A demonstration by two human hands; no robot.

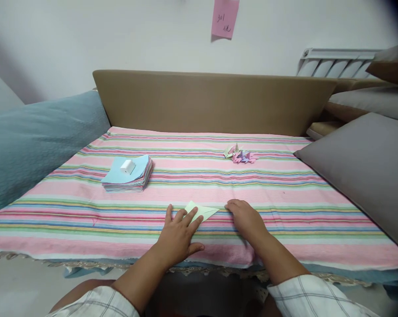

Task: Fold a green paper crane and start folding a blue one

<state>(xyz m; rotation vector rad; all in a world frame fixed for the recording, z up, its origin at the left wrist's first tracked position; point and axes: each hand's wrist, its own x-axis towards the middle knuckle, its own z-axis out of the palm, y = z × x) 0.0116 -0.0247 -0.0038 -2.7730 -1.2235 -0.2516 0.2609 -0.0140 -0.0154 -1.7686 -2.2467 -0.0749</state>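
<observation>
A pale green folded paper [205, 212] lies on the striped cloth near the front edge, its narrow point toward the right. My left hand [179, 235] rests flat with fingers spread, its fingertips pressing on the paper's left part and hiding some of it. Just right of the paper's tip is my right hand [247, 219], resting on the cloth with its fingers curled together. Whether it holds anything is hidden.
A stack of paper squares [128, 180] with a white block [127, 167] on top sits at the left. Small folded paper pieces [240, 155] lie behind the right hand. Grey cushions [364, 163] border the right side, a blue cushion [43, 141] the left.
</observation>
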